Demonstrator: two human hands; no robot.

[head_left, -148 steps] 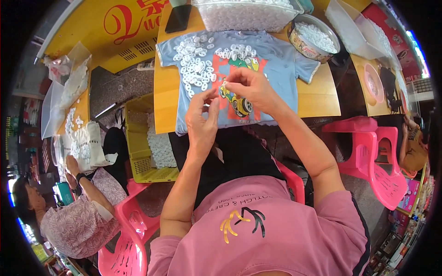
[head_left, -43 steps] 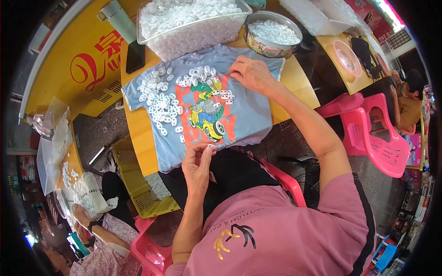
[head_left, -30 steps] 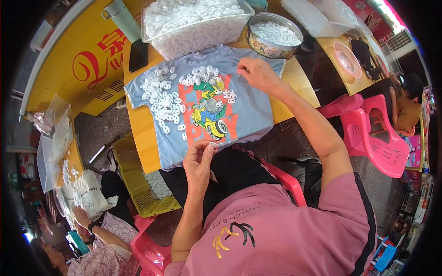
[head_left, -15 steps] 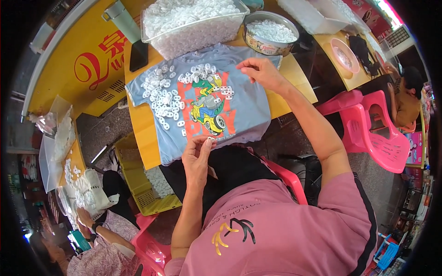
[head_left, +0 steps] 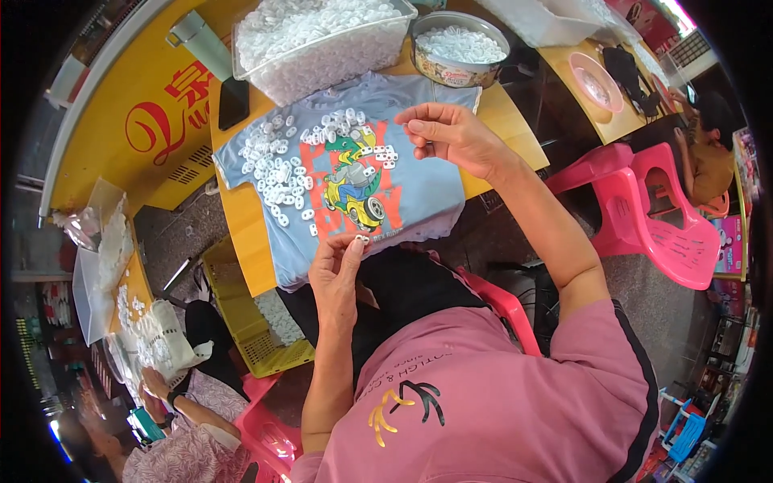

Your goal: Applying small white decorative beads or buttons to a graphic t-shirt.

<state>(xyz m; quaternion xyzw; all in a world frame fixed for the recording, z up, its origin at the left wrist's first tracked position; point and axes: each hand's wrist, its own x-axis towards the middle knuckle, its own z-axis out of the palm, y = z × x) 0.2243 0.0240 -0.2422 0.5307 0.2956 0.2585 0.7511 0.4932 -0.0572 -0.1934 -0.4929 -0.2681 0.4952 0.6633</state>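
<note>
Between my left hand's (head_left: 334, 282) thumb and forefinger is a small white piece with dark holes (head_left: 362, 238), held over the shirt's near edge. My right hand (head_left: 455, 135) is raised over the right part of the shirt, thumb and forefinger brought together; anything in that pinch is too small to make out. Beneath both hands a grey-blue T-shirt (head_left: 435, 189) with a dinosaur-on-scooter print covers the table. Loose white oval pieces (head_left: 278, 179) are heaped on its left side. A smaller cluster (head_left: 334, 126) sits near the collar, and several squarish white pieces (head_left: 380, 153) lie on the print.
A clear bin (head_left: 322, 60) and a round tin (head_left: 459, 60), both full of white pieces, stand at the back beside a phone (head_left: 234, 103) and a bottle (head_left: 201, 44). A yellow crate (head_left: 233, 282) is left; pink chairs (head_left: 644, 209) right. Other people sit either side.
My right hand has turned slightly and shifted a little against the shirt, its fingers more curled. My left hand keeps its pinch on the white piece. The whole view has shifted slightly.
</note>
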